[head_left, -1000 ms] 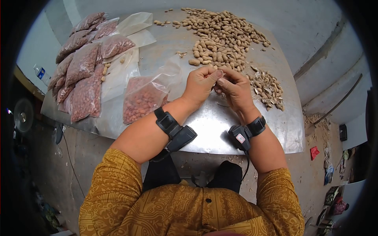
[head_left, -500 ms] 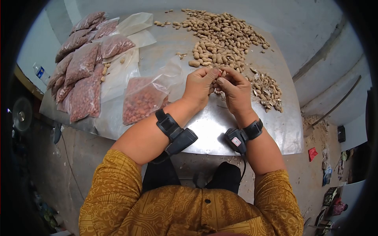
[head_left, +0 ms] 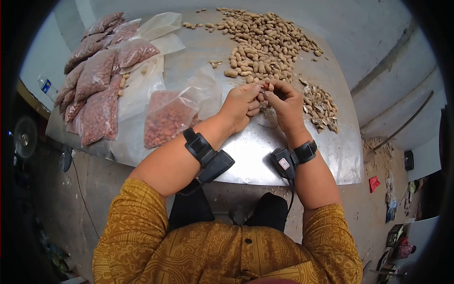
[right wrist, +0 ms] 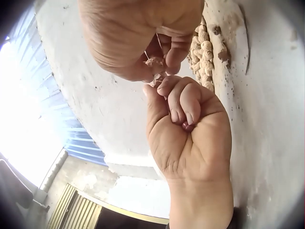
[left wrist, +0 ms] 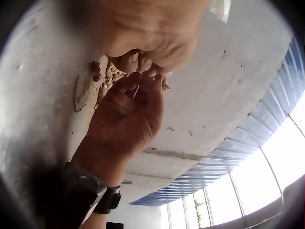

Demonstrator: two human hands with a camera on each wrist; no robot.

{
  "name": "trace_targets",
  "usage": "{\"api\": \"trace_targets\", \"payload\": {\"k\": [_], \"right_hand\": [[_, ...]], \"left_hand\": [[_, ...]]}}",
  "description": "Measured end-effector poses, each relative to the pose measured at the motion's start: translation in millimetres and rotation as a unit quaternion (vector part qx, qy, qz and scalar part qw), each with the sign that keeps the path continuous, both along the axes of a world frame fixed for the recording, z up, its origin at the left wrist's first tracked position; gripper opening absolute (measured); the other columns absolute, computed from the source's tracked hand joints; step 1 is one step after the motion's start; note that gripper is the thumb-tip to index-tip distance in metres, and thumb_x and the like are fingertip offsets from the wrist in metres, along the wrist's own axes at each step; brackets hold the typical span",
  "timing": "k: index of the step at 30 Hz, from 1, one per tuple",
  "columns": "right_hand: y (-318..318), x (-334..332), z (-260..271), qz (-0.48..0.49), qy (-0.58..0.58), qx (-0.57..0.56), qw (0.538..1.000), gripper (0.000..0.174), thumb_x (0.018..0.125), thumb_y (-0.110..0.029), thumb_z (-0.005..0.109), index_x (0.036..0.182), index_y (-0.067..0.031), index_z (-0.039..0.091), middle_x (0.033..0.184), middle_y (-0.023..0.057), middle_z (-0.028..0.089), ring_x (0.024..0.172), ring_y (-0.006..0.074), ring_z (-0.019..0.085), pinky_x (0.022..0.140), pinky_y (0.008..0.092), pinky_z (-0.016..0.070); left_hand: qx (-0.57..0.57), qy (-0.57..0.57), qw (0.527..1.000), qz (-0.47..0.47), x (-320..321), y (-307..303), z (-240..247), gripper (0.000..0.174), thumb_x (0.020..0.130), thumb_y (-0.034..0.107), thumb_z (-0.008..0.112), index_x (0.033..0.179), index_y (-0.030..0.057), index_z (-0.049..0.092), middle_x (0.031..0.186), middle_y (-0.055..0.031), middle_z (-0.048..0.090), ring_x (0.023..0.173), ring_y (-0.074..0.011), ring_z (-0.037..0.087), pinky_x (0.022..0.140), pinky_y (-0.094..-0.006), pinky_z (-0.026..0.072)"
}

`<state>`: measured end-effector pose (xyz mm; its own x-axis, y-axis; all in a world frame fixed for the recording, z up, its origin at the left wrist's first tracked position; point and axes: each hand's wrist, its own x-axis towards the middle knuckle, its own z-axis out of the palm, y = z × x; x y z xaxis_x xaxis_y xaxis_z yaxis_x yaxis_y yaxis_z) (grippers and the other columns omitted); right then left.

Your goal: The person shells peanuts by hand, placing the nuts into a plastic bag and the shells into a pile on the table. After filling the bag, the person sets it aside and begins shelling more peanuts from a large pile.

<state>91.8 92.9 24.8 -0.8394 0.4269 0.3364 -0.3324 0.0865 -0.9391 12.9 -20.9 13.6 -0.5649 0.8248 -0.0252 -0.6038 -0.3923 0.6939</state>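
Observation:
Above the table, my left hand (head_left: 238,108) and right hand (head_left: 287,108) meet at the fingertips. A broken peanut shell (right wrist: 155,63) is pinched by my right thumb and fingers, and my left thumb and forefinger reach its lower end. Something red, like a peanut kernel (head_left: 266,87), shows between the two hands in the head view. The other left fingers curl toward the palm over a red peanut kernel (right wrist: 187,127), as the right wrist view shows. Beyond the hands lies a heap of unshelled peanuts (head_left: 265,42). Empty shells (head_left: 320,106) form a smaller pile beside my right hand.
An unsealed plastic bag of red kernels (head_left: 163,120) lies on the metal table (head_left: 246,163) left of my hands. Several filled bags (head_left: 97,75) are stacked at the far left, near flat empty bags (head_left: 142,92). A wall (head_left: 378,47) borders the table's right side.
My fingertips have drawn slightly apart, and red shows between them where the earliest frame shows none. My forearms have hardly moved.

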Motion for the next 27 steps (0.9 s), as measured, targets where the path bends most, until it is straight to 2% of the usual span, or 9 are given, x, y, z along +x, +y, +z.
{"api": "trace_targets", "payload": {"k": [1,4,7,11,14,17,20,23,27], "right_hand": [[-1,1,2,0.001,-0.007,0.021,1.000,0.020,0.078,-0.002,0.061,0.098,0.0002,0.061,0.090,0.0037,0.061,0.079,0.0082,0.056,0.070,0.0210,0.0469],[4,-2,-3,-0.035,0.032,0.194,0.980,0.019,0.076,-0.001,0.060,0.095,-0.0001,0.062,0.090,0.0035,0.061,0.078,0.0083,0.056,0.069,0.0214,0.0466],[3,1,3,-0.047,0.026,0.267,0.962,0.020,0.075,-0.001,0.061,0.095,-0.0014,0.062,0.090,0.0028,0.061,0.076,0.0091,0.057,0.068,0.0210,0.0462],[5,-2,-3,-0.025,-0.005,0.072,0.997,0.020,0.077,-0.002,0.062,0.096,-0.0008,0.061,0.089,0.0047,0.061,0.075,0.0108,0.058,0.066,0.0204,0.0466],[13,-3,0,-0.007,0.012,-0.086,0.996,0.021,0.078,-0.003,0.062,0.098,-0.0001,0.059,0.088,0.0061,0.061,0.075,0.0115,0.059,0.065,0.0203,0.0472],[23,-3,-4,-0.008,0.051,-0.204,0.978,0.019,0.079,-0.002,0.061,0.097,0.0013,0.057,0.084,0.0056,0.062,0.072,0.0120,0.058,0.063,0.0206,0.0475],[40,-5,-15,-0.022,0.055,-0.220,0.974,0.017,0.081,0.000,0.057,0.098,0.0012,0.057,0.087,0.0073,0.061,0.074,0.0129,0.058,0.065,0.0227,0.0486],[36,-3,-10,-0.003,0.056,-0.198,0.979,0.016,0.080,-0.004,0.061,0.095,0.0017,0.060,0.081,0.0041,0.061,0.070,0.0104,0.058,0.060,0.0193,0.0464],[22,-1,-3,-0.016,0.018,-0.117,0.993,0.018,0.079,-0.006,0.064,0.095,0.0019,0.062,0.080,0.0039,0.062,0.070,0.0093,0.057,0.062,0.0197,0.0461]], "left_hand": [[0.007,-0.033,0.999,-0.016,-2,-1,1,0.021,0.092,0.019,0.046,0.081,0.0039,0.055,0.062,0.0023,0.043,0.046,-0.0042,0.033,0.039,-0.0177,0.0260],[0.023,-0.117,0.991,-0.053,-11,1,-8,0.025,0.092,0.019,0.044,0.073,0.0047,0.050,0.058,0.0017,0.039,0.045,-0.0063,0.032,0.039,-0.0186,0.0264],[0.027,-0.173,0.982,-0.070,-17,2,-16,0.028,0.091,0.021,0.045,0.067,0.0062,0.045,0.058,0.0003,0.039,0.044,-0.0076,0.032,0.038,-0.0191,0.0266],[0.006,-0.196,0.979,-0.062,-16,2,-14,0.027,0.090,0.020,0.047,0.067,0.0060,0.045,0.061,-0.0013,0.044,0.043,-0.0077,0.032,0.038,-0.0195,0.0262],[-0.033,-0.105,0.994,0.016,-8,2,-8,0.024,0.090,0.018,0.049,0.071,0.0046,0.048,0.064,-0.0018,0.047,0.043,-0.0067,0.033,0.038,-0.0190,0.0261],[-0.062,0.005,0.998,-0.006,-5,-2,-7,0.021,0.089,0.019,0.052,0.077,0.0027,0.052,0.065,-0.0010,0.047,0.044,-0.0053,0.034,0.038,-0.0183,0.0257],[-0.090,0.033,0.995,0.006,-3,-2,-8,0.020,0.087,0.021,0.057,0.086,0.0009,0.056,0.066,-0.0004,0.048,0.044,-0.0043,0.034,0.038,-0.0175,0.0249],[-0.075,0.013,0.996,0.042,-3,-1,-7,0.020,0.083,0.018,0.063,0.092,0.0002,0.058,0.064,0.0010,0.046,0.044,-0.0045,0.034,0.038,-0.0181,0.0238],[-0.055,0.051,0.996,0.040,-3,1,-6,0.022,0.083,0.017,0.063,0.096,-0.0005,0.059,0.068,0.0018,0.050,0.046,-0.0029,0.035,0.039,-0.0170,0.0242]]}}
